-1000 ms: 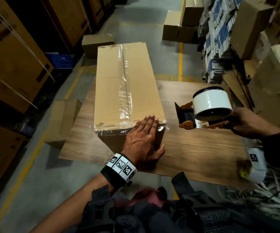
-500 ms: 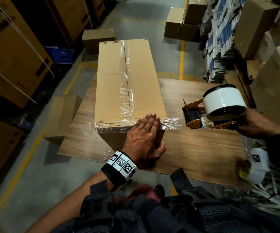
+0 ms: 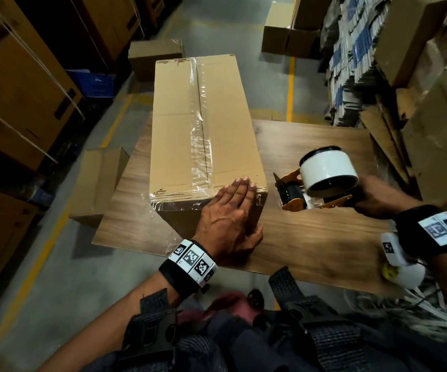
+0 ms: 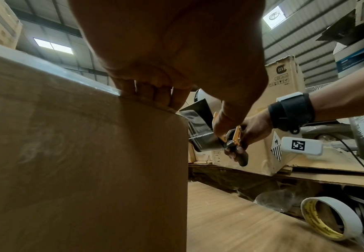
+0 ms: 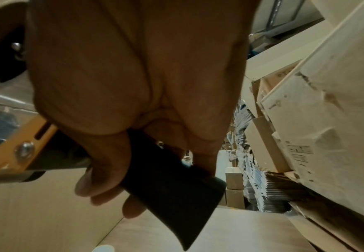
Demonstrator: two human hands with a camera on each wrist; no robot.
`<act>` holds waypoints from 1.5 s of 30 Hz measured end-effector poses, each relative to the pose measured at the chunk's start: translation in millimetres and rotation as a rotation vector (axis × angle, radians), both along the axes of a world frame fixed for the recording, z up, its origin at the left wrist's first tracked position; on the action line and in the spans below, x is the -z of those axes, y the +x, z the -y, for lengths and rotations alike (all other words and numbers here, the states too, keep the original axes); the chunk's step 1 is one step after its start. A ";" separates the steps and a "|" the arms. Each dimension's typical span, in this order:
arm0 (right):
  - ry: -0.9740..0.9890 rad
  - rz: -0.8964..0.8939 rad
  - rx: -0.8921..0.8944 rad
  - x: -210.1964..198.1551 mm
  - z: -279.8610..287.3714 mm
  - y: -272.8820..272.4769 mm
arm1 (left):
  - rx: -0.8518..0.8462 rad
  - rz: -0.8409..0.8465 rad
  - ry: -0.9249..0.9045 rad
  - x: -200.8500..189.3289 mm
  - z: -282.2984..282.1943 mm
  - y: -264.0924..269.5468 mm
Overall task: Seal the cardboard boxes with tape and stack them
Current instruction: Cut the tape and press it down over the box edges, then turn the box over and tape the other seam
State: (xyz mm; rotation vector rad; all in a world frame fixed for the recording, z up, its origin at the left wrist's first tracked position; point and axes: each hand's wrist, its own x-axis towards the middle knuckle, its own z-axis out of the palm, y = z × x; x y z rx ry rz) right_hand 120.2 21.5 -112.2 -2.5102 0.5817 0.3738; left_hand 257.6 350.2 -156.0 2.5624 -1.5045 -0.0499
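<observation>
We have the long cardboard box (image 3: 203,124) lying on the wooden counter (image 3: 311,237), its near end at the front edge and its far end overhanging the back. Clear tape (image 3: 200,146) runs along the top seam, and a cross strip wraps the near top edge. We judge the box stiff but light enough to lift with two hands; its taped faces look slick, so for stacking we would grip it under the two long bottom edges, near the middle, and keep our palms off the glossy tape, since a box this long could tip if lifted from one end.

Our left hand (image 3: 230,213) lies flat on the near right corner, fingers straight and together over the top edge, palm against the end face and thumb low on the side; it presses the strip down and grips nothing. Our right hand (image 3: 378,197) is curled tight round the black handle of the orange tape dispenser (image 3: 313,186), which carries a white roll and hangs above the counter just beside the box's right corner, apart from it. From the left wrist view, a spare tape roll (image 4: 330,220) rests on the counter to our right
</observation>
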 end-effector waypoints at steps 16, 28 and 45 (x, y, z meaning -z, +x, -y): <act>-0.002 -0.024 0.012 -11.7 -16.8 15.1 | 0.022 -0.005 0.097 -6.3 1.9 -1.2; -0.211 -0.296 -0.030 30.3 6.5 -34.9 | -0.007 0.053 -0.054 0.4 -13.7 5.5; 0.722 -0.119 0.787 147.0 -39.2 -39.5 | 0.012 0.044 0.031 -1.6 -15.2 9.2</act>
